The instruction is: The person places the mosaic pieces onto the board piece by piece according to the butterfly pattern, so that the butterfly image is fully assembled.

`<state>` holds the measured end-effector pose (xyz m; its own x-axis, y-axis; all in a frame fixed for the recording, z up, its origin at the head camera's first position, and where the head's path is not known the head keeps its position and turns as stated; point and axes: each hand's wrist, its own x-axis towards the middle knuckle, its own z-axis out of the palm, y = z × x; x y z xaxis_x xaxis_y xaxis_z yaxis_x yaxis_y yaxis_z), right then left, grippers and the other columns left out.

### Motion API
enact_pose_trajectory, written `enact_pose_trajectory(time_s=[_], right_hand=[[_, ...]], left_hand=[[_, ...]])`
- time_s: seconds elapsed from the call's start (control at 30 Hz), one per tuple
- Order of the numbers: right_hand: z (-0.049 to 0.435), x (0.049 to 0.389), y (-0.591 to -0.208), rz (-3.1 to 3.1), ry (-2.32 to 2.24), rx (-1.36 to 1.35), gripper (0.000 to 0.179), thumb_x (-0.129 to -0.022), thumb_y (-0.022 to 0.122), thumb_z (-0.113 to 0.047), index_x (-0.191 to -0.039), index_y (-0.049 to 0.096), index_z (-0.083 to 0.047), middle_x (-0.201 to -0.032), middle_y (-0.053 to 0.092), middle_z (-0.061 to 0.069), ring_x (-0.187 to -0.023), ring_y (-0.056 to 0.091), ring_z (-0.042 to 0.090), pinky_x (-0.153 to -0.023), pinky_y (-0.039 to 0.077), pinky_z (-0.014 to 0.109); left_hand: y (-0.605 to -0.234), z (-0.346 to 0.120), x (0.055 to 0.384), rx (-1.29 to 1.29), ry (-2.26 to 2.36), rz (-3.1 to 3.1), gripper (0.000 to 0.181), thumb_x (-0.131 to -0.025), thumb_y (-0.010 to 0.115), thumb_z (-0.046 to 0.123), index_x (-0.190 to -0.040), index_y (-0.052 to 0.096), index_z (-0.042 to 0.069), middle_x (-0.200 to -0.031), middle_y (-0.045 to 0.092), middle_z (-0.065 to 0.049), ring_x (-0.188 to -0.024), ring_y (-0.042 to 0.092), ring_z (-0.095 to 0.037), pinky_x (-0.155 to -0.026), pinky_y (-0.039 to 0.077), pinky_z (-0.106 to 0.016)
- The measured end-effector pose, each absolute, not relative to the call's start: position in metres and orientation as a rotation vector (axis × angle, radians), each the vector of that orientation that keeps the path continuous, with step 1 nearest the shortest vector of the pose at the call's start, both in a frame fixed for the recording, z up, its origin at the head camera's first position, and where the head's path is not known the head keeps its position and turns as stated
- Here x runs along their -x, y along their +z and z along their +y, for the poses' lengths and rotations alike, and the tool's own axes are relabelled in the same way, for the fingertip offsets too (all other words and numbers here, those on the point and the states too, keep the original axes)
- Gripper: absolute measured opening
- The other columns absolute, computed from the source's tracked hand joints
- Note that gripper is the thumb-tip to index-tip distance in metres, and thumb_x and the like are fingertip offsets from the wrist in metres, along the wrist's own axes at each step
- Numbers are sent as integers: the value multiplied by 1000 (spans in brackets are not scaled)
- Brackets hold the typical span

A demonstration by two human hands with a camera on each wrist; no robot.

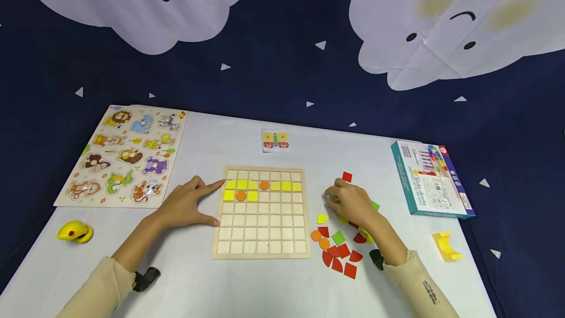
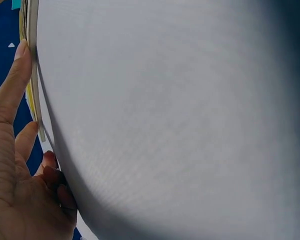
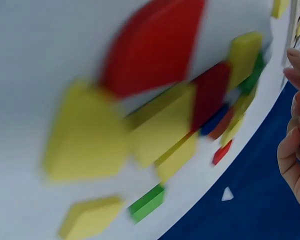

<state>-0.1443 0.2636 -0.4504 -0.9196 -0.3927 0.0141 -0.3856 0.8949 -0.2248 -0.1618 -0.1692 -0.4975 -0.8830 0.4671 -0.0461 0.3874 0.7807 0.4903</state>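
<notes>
A wooden grid board lies mid-table with yellow tiles and two orange discs in its upper rows. My left hand touches the board's left edge, index finger and thumb spread apart; its other fingers are partly curled in the left wrist view. Over the upper part of a heap of loose tiles, right of the board, hovers my right hand, its fingers loosely bent. No tile shows between those fingers in the right wrist view. Red tiles, a green square and yellow pieces lie near it.
A butterfly pattern card lies behind the board. At the left are an animal puzzle and a yellow toy piece. A teal-edged box and a curved yellow block lie at the right. A dark cloth with clouds hangs behind.
</notes>
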Motion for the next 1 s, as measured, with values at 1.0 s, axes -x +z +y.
enact_pose_trajectory(time_s=[1.0], right_hand=[[307,130,-459,2940,-354,606,30,-81,82,-20,-105,77,-4,-82,48,-3,-69,45,10,-63,38,25]], left_hand=[[-499,-170,161,-659,701,2811,111,-54,79,77,-149,47,28,-92,42,2,-76,35,-13,-70,29,-31]])
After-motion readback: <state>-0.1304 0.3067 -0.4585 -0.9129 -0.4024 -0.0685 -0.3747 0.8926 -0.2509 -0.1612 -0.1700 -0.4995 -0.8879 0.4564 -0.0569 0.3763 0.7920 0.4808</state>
